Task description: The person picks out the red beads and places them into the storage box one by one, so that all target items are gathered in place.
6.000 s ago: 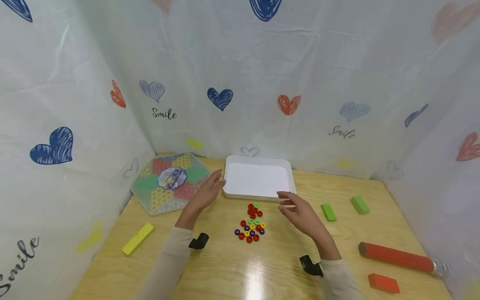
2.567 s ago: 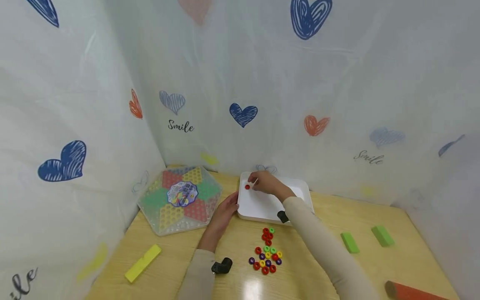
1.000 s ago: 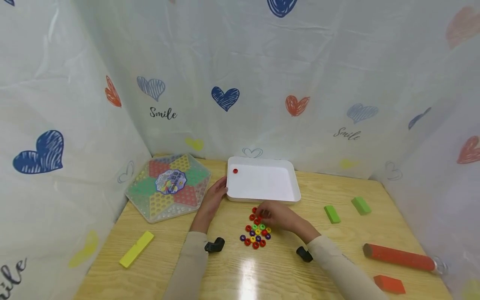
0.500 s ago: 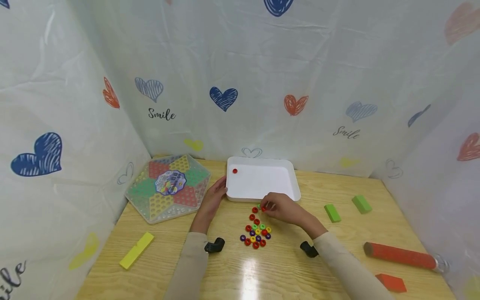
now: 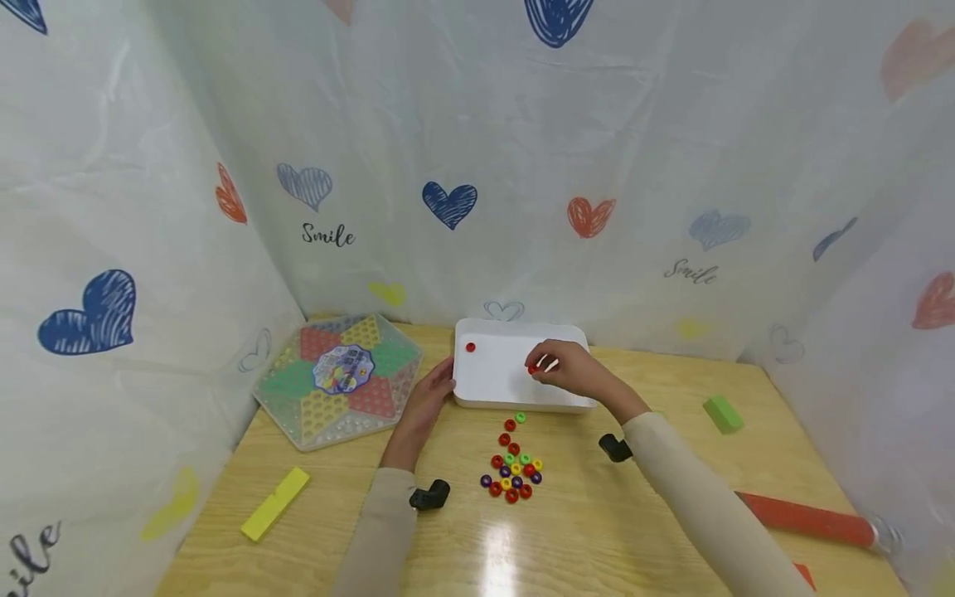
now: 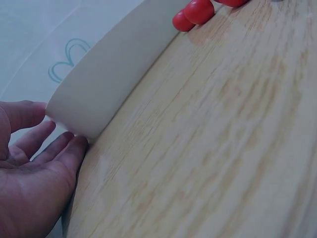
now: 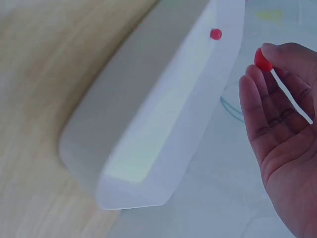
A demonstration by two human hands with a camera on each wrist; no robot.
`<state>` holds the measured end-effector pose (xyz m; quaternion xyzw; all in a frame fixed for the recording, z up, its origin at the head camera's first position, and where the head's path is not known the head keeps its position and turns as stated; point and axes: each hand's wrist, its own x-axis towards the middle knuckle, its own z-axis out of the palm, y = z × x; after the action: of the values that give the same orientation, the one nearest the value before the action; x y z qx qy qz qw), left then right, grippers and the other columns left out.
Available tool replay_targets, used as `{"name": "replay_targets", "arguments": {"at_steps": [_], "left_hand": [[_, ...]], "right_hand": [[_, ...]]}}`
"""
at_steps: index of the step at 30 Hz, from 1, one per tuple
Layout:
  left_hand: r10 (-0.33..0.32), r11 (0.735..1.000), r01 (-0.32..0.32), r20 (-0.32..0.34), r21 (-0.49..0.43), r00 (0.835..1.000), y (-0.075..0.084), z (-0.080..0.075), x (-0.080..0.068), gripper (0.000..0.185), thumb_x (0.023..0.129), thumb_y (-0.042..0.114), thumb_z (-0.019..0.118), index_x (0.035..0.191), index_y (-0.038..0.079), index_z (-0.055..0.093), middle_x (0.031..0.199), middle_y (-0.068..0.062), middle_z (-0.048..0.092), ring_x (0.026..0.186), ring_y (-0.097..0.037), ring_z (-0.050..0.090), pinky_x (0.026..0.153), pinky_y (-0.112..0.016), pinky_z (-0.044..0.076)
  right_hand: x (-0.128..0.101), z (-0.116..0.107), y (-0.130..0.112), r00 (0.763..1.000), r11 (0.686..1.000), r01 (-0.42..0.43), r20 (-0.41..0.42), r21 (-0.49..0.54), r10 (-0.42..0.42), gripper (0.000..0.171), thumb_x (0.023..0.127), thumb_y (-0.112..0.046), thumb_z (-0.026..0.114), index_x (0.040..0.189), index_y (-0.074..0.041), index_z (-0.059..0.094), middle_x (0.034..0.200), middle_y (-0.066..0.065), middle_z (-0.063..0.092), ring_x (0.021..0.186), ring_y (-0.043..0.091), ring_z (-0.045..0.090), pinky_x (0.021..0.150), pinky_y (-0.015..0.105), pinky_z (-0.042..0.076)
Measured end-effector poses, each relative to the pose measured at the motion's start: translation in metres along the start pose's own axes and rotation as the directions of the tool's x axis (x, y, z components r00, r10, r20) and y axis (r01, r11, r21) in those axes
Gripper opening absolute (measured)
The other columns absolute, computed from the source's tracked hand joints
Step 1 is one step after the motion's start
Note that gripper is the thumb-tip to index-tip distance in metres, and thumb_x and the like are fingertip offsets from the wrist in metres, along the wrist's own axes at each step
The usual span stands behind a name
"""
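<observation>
A shallow white tray [image 5: 494, 377] stands at the back of the table with one red bead [image 5: 470, 347] in its far left corner. My left hand [image 5: 429, 400] holds the tray's near left corner; in the left wrist view the thumb is at the rim and the fingertips are low on the wall. My right hand [image 5: 570, 369] is over the right half of the tray, pinching another red bead [image 7: 262, 60] between thumb and fingers. In front of the tray lie several loose ring beads [image 5: 511, 496] in red, green, yellow and purple, with a green bead [image 5: 521, 417] nearest the tray.
On the left lie a hexagonal board game [image 5: 343, 381] and a yellow block [image 5: 274, 504]. To the right are a green block [image 5: 723, 413] and a red tube [image 5: 813, 521]. The right sleeve [image 5: 709, 497] covers part of that side. A patterned curtain [image 5: 507, 207] closes off the back.
A red bead was set in the tray's far left corner. My right hand then took another red bead from the group and carried it up over the tray. My left hand stays at the corner.
</observation>
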<state>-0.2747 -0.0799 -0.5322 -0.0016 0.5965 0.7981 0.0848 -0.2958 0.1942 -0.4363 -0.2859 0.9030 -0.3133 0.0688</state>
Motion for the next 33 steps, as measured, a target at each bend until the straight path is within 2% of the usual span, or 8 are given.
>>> {"name": "replay_targets", "arguments": {"at_steps": [8,17,22,29,33], "left_hand": [[0.021,1.0,-0.02,0.008,-0.013,1.0,0.0,-0.002,-0.002,0.05,0.098,0.001,0.046,0.148,0.003,0.037,0.153,-0.017,0.035,0.143,-0.028,0.03,0.116,-0.046,0.027],[0.025,0.999,-0.025,0.011,-0.025,1.0,-0.006,-0.006,0.0,0.051,0.098,0.001,0.047,0.147,0.002,0.037,0.152,-0.018,0.035,0.142,-0.03,0.03,0.115,-0.048,0.028],[0.025,1.0,-0.025,0.021,-0.003,0.999,-0.008,-0.004,0.001,0.051,0.098,0.002,0.047,0.147,0.003,0.037,0.152,-0.018,0.035,0.142,-0.03,0.031,0.115,-0.048,0.029],[0.044,0.999,-0.043,0.064,-0.02,0.997,-0.008,-0.002,-0.001,0.052,0.098,0.001,0.046,0.148,0.0,0.034,0.153,-0.022,0.032,0.142,-0.034,0.029,0.115,-0.05,0.028],[0.039,0.999,-0.038,0.055,-0.014,0.998,-0.007,-0.002,-0.003,0.051,0.098,0.002,0.047,0.148,0.002,0.035,0.153,-0.02,0.033,0.142,-0.033,0.03,0.115,-0.049,0.029]], "right_hand": [[0.041,-0.008,0.006,0.999,0.999,-0.033,0.018,-0.017,0.034,0.02,0.087,-0.006,0.07,0.106,-0.003,0.067,0.098,0.002,0.065,0.092,0.018,0.064,0.076,0.03,0.057],[0.076,0.004,0.013,0.997,0.996,-0.066,0.04,-0.058,0.069,0.022,0.088,-0.008,0.069,0.109,-0.003,0.067,0.099,0.003,0.065,0.094,0.017,0.063,0.08,0.031,0.056],[0.088,0.009,0.018,0.996,0.995,-0.077,0.048,-0.062,0.08,0.021,0.087,-0.006,0.069,0.107,-0.002,0.067,0.098,0.004,0.065,0.093,0.019,0.063,0.079,0.032,0.056],[0.1,0.01,0.019,0.997,0.996,-0.067,0.045,-0.059,0.07,0.016,0.086,-0.006,0.07,0.101,-0.002,0.069,0.094,0.005,0.067,0.09,0.02,0.064,0.078,0.034,0.056],[0.11,0.014,0.021,0.997,0.996,-0.069,0.044,-0.051,0.071,0.014,0.086,-0.006,0.07,0.099,-0.003,0.071,0.094,0.005,0.067,0.088,0.02,0.063,0.079,0.034,0.055]]}}
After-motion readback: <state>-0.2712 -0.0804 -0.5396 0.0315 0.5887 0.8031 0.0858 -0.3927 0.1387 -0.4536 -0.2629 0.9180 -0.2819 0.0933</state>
